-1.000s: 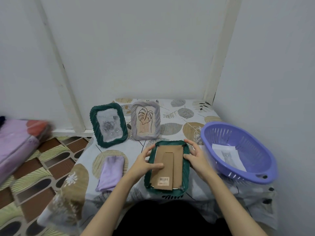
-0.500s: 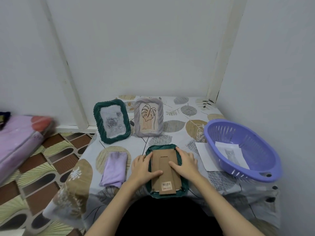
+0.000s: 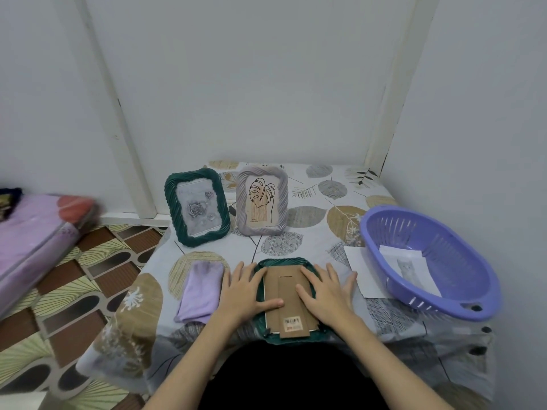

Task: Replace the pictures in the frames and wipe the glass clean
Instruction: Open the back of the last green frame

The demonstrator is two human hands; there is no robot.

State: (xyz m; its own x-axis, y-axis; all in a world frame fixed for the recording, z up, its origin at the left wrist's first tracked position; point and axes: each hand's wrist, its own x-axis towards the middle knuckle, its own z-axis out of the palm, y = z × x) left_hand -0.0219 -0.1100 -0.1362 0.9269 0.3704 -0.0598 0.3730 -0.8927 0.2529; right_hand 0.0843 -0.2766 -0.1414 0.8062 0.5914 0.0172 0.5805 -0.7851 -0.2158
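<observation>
A dark green frame [image 3: 281, 263] lies face down at the table's near edge, its brown cardboard back [image 3: 288, 303] up. My left hand [image 3: 245, 291] lies flat on its left side, thumb on the cardboard. My right hand [image 3: 325, 291] presses flat on its right side. A second green frame [image 3: 196, 207] with a rose picture and a lilac-grey frame [image 3: 262, 199] with a leaf drawing stand upright behind. A folded lilac cloth [image 3: 201, 288] lies left of my left hand.
A purple plastic basket [image 3: 429, 258] at the right holds a printed picture [image 3: 410, 269]. A white sheet [image 3: 359, 270] lies partly under it. The small table [image 3: 310, 232] with a leaf-print cover stands in a wall corner. A pink mattress [image 3: 35, 241] lies on the floor at left.
Both hands went from holding the face-down frame at its edges to lying flat on its back. The frame now lies lower, at the table's near edge.
</observation>
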